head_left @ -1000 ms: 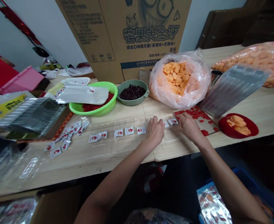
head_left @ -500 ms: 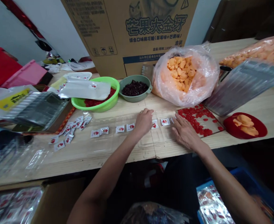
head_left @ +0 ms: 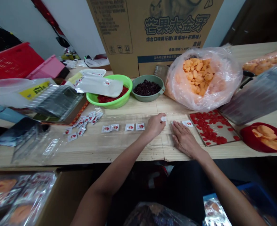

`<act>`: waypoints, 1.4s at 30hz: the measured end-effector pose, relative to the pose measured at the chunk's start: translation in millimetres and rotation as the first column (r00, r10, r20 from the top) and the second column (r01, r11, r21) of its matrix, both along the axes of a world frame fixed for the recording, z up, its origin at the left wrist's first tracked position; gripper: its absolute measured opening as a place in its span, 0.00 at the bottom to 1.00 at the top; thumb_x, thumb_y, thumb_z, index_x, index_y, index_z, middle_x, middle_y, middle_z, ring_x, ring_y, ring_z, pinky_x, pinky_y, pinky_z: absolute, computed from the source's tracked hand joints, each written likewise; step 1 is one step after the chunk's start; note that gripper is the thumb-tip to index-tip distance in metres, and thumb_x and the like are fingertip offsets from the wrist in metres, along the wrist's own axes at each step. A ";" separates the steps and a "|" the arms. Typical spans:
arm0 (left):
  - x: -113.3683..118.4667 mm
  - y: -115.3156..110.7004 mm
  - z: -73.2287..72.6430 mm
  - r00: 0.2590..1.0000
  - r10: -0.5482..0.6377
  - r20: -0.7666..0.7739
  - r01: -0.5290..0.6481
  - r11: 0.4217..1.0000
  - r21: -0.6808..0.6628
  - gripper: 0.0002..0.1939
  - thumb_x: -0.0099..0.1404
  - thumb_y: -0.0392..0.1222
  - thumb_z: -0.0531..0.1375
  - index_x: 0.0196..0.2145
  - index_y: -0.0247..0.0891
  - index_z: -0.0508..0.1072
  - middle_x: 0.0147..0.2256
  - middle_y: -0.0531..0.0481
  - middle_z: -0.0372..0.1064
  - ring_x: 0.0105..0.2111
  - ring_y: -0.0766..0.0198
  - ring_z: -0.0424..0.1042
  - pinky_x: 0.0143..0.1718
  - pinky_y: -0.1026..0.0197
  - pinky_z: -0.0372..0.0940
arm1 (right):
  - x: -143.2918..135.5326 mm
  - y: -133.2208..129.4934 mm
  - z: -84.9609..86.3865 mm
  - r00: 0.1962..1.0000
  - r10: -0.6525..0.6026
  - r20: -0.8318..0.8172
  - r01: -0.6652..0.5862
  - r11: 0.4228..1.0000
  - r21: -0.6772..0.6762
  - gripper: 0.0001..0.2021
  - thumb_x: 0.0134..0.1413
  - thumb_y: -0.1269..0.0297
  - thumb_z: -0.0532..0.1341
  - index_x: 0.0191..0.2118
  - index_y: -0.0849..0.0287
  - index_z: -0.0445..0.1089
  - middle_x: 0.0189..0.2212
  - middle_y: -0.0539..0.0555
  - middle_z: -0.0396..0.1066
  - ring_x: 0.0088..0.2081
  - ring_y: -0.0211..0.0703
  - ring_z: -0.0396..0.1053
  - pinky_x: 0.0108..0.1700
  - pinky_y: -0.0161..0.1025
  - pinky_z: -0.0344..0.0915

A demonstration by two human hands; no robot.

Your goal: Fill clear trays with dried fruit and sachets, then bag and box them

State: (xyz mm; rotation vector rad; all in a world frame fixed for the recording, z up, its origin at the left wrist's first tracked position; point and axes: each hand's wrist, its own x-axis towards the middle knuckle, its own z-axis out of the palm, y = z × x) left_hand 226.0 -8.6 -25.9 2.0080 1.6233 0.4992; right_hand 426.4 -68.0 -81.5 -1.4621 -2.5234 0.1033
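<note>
My left hand is over the middle of the table, thumb and forefinger closed at the edge of a small white and red sachet. My right hand lies flat, fingers stretched out, its fingertips on another sachet that is mostly hidden. Just beyond those fingertips rests one more sachet. Left of my hands, further sachets sit in a row in clear plastic trays, whose edges are hard to make out. A loose pile of sachets lies at the far left of the row.
Behind stand a green basin with red pieces, a grey-green bowl of dark pieces and a plastic bag of orange pieces. On the right are a board with red discs, a red bowl and stacked clear trays.
The view has shifted, so the table things appear further right. My left hand has moved to the sachet at the tray's middle and closed on it. My right hand has slid left over a sachet.
</note>
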 end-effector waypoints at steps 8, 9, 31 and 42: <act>3.8 -28.6 0.0 0.957 -0.071 -0.282 0.099 0.991 0.087 0.15 0.74 0.46 0.56 0.42 0.34 0.79 0.42 0.38 0.76 0.45 0.51 0.75 0.47 0.54 0.68 | 0.5 0.1 -4.9 1.000 0.000 -0.004 0.000 1.000 0.029 0.28 0.72 0.61 0.46 0.70 0.73 0.58 0.71 0.68 0.51 0.73 0.58 0.48 0.71 0.57 0.53; 0.7 -32.1 -1.7 0.947 -0.093 -0.308 0.138 0.982 0.128 0.17 0.75 0.46 0.54 0.41 0.34 0.79 0.44 0.37 0.74 0.47 0.51 0.74 0.50 0.53 0.67 | 0.9 0.3 -4.9 1.000 0.002 -0.004 -0.001 1.000 0.030 0.28 0.72 0.61 0.46 0.70 0.72 0.58 0.71 0.68 0.51 0.73 0.58 0.48 0.70 0.58 0.53; -41.6 -73.3 -14.2 0.905 -0.395 -0.157 0.417 0.895 0.158 0.42 0.75 0.65 0.39 0.73 0.30 0.47 0.74 0.34 0.36 0.74 0.48 0.38 0.73 0.41 0.43 | 12.4 11.4 -21.6 0.998 0.023 -0.063 -0.014 0.990 0.139 0.31 0.69 0.50 0.44 0.69 0.60 0.62 0.71 0.66 0.52 0.71 0.63 0.53 0.66 0.67 0.58; -226.5 40.4 45.4 0.848 0.469 -0.246 -0.367 0.856 0.365 0.19 0.72 0.35 0.48 0.49 0.32 0.77 0.51 0.33 0.73 0.54 0.49 0.70 0.59 0.49 0.62 | -63.1 142.7 96.4 0.956 0.056 -0.287 -0.069 0.997 -0.033 0.24 0.66 0.63 0.51 0.63 0.61 0.69 0.61 0.61 0.70 0.60 0.55 0.69 0.63 0.51 0.65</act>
